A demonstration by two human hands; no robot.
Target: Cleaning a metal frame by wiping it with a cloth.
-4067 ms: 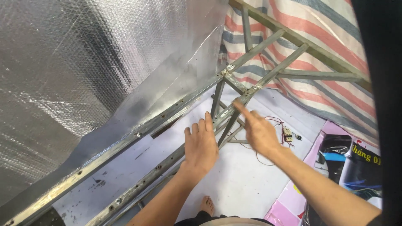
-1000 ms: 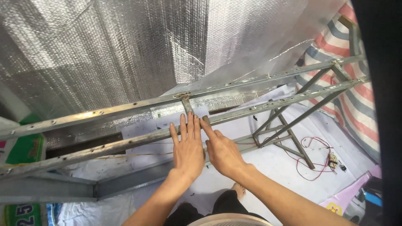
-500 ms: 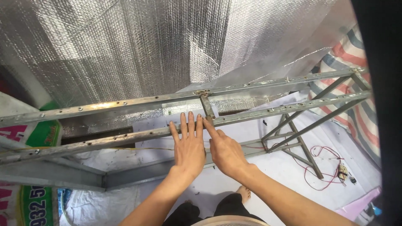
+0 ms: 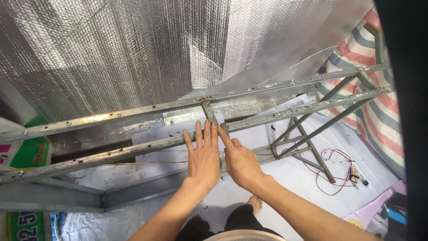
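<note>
Where the cross strut meets the near steel rail, left hand and right hand flat, open, side by side, gripping nothing.

A long grey metal frame of two parallel perforated angle rails runs slantwise in front of the silver foil sheet. A short crossbar joins the rails midway; braced legs support its right end.

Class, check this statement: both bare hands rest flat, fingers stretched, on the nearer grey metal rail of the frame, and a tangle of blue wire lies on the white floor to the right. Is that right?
Not quite. The wire is red, not blue, as the head view shows. The rest stands: the left hand and right hand lie flat, fingers stretched, on the nearer grey metal rail, and the wire lies on the white floor to the right.
</note>
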